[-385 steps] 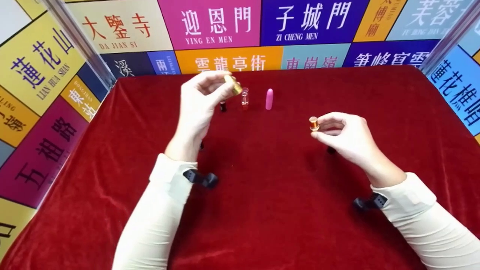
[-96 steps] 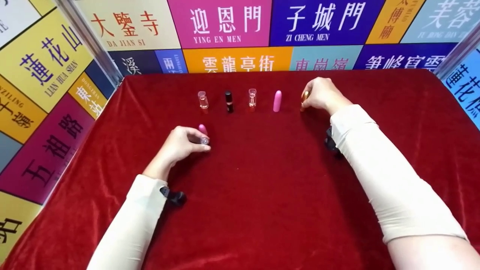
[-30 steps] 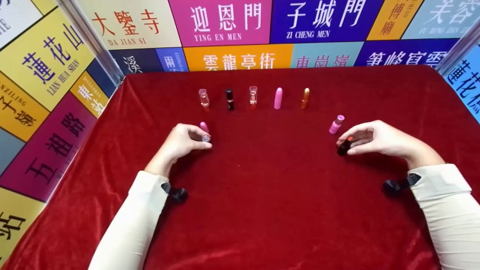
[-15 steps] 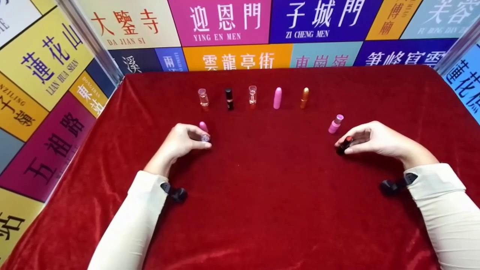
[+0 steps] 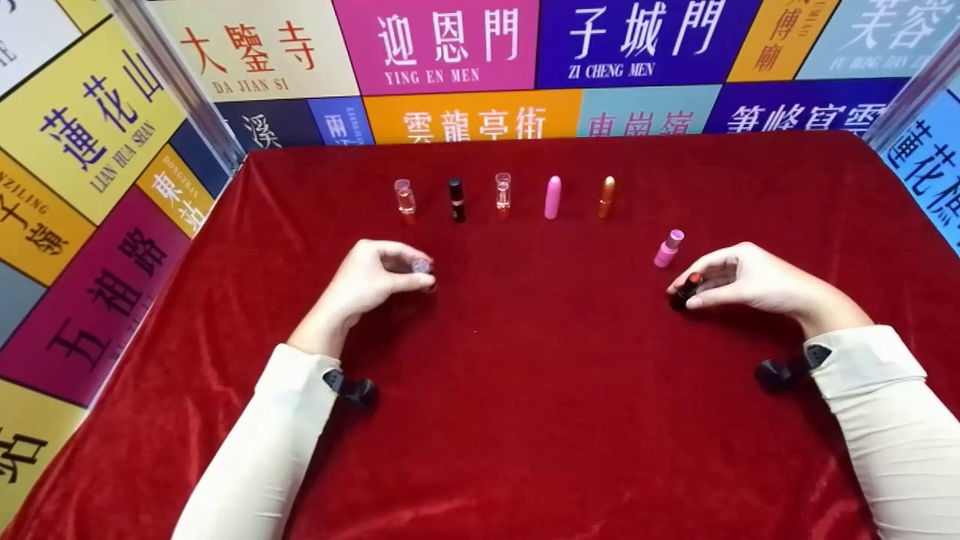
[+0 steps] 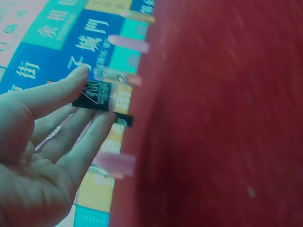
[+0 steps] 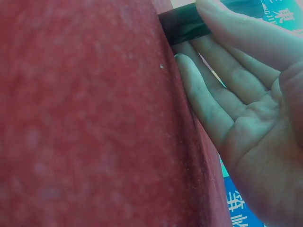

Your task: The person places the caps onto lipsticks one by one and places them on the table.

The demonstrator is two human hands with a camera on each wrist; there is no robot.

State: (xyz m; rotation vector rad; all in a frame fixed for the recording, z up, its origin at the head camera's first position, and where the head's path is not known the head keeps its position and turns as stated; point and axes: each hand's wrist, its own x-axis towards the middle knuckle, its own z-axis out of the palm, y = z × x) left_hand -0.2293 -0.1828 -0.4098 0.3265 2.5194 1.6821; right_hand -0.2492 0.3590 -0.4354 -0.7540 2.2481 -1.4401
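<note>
On the left, my left hand (image 5: pixel 379 281) pinches a small lipstick cap (image 6: pixel 97 95), dark and labelled with a clear end, between thumb and fingers. Its clear end (image 5: pixel 421 265) faces up in the head view. A pink cap (image 6: pixel 116 163) shows behind the fingers in the left wrist view; the hand hides it from the head view. My right hand (image 5: pixel 750 285) holds an uncapped black lipstick (image 5: pixel 682 294) with a red tip, low over the cloth. Its dark tube (image 7: pixel 182 26) lies between thumb and fingers. Just beyond stands an uncapped pink lipstick (image 5: pixel 667 249).
Along the back of the red cloth (image 5: pixel 517 390) stand a clear-capped lipstick (image 5: pixel 406 201), a black lipstick (image 5: pixel 457 199), another clear-capped lipstick (image 5: pixel 503 196), a pink lipstick (image 5: pixel 553 197) and a gold lipstick (image 5: pixel 607 197). Printed panels (image 5: pixel 450 45) rise behind.
Earlier my right hand let go of the gold lipstick in the back row and took hold of the black lipstick. Lately my left hand has shifted slightly right and away with its cap, covering the pink cap.
</note>
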